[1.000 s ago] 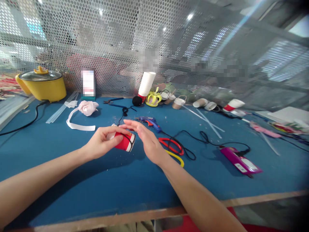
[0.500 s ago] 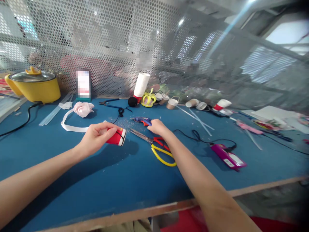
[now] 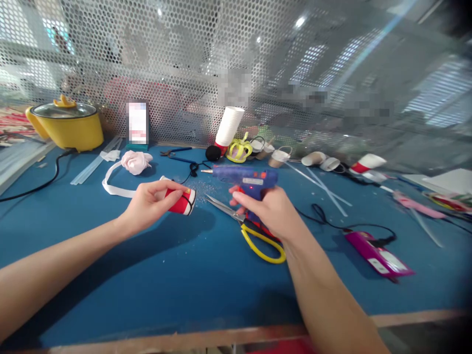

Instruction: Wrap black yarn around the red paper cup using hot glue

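Observation:
My left hand (image 3: pixel 149 204) holds a small red and white paper cup (image 3: pixel 181 201) on its side above the blue table (image 3: pixel 147 275), with a black cord around the cup. My right hand (image 3: pixel 271 211) grips a blue hot glue gun (image 3: pixel 243 176), lifted off the table, its nozzle pointing left toward the cup and a short way from it. Below that hand lie scissors (image 3: pixel 254 235) with red and yellow handles, blades pointing left.
A yellow electric pot (image 3: pixel 66 125) stands at the back left beside clear glue sticks (image 3: pixel 94 164). A pink fabric flower (image 3: pixel 135 161) on a white ribbon, a white cup stack (image 3: pixel 228 125), a yellow crown (image 3: pixel 239 149), several paper cups and a purple box (image 3: pixel 378 254) lie around. Perforated metal mesh (image 3: pixel 184 64) backs the table.
My right hand reached from the cup to the glue gun, took hold of it and lifted it off the table. The left hand kept holding the cup.

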The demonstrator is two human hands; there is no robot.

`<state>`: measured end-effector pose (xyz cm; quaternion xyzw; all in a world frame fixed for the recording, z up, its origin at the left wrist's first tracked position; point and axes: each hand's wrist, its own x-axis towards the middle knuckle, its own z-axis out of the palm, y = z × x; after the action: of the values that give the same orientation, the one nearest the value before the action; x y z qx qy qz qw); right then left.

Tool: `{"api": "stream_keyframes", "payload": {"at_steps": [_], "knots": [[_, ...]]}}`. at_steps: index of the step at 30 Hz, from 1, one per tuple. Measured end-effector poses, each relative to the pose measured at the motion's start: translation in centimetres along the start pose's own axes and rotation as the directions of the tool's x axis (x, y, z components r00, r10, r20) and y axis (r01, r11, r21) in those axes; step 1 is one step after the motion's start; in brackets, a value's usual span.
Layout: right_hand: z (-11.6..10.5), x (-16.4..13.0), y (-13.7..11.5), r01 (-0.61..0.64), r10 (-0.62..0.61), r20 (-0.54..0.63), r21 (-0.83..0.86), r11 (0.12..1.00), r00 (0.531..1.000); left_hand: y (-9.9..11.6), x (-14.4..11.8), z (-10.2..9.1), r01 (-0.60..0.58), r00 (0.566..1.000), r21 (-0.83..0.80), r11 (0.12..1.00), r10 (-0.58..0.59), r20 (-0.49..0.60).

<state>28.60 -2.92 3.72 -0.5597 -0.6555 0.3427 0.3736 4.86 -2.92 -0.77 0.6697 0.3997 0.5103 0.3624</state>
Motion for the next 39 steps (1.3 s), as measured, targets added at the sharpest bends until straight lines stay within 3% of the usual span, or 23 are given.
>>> {"api": "stream_keyframes", "payload": {"at_steps": [5,15,32,39], "knots": [[0.8,-2.1,-0.9,-0.01,0.013,0.074,-0.039,0.999,0.997,-0.3,0.1,-0.1,0.013,1.0,0.082,0.997,-0.013,-0.007],[1.3,-2.5,-0.5,0.038,-0.026,0.043,-0.317,0.948,0.999,0.0,0.3,-0.1,0.054,0.997,0.102,0.993,-0.049,-0.057],[1.3,-2.9,-0.6,0.173,-0.147,0.096,-0.396,0.902,0.984,0.1,0.2,0.0,0.061,0.997,0.1,0.993,-0.055,-0.062],[1.1,-3.1,-0.8,0.126,-0.099,0.094,-0.361,0.924,0.991,0.3,0.5,0.0,0.219,0.97,-0.066,0.974,-0.224,-0.091]]}}
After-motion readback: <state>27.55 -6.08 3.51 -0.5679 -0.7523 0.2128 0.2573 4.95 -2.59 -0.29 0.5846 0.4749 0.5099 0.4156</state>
